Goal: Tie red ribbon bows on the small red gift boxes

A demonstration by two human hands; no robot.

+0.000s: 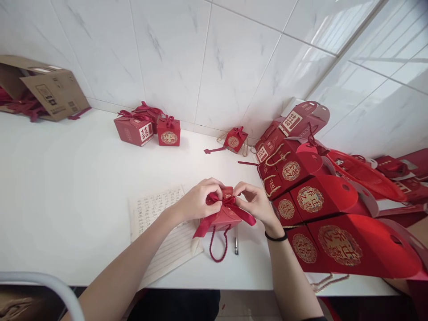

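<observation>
A small red gift box (224,219) stands near the table's front edge, with a dark red rope handle (218,256) hanging towards me. On top of it a red ribbon (229,200) is looped into a bow, its tails spread to both sides. My left hand (209,198) pinches the bow's left loop between thumb and fingers. My right hand (252,200) pinches the ribbon on the right side of the knot; a black band circles that wrist. Lined paper with handwriting (154,214) lies partly under my left forearm. Beside the box is a pen (236,245).
Several large red boxes (310,198) crowd the right side. Small ribboned boxes (169,131) stand along the tiled wall, another (236,140) further right. An open cardboard box (56,96) sits at the far left. A grey curved bar (43,278) is at lower left.
</observation>
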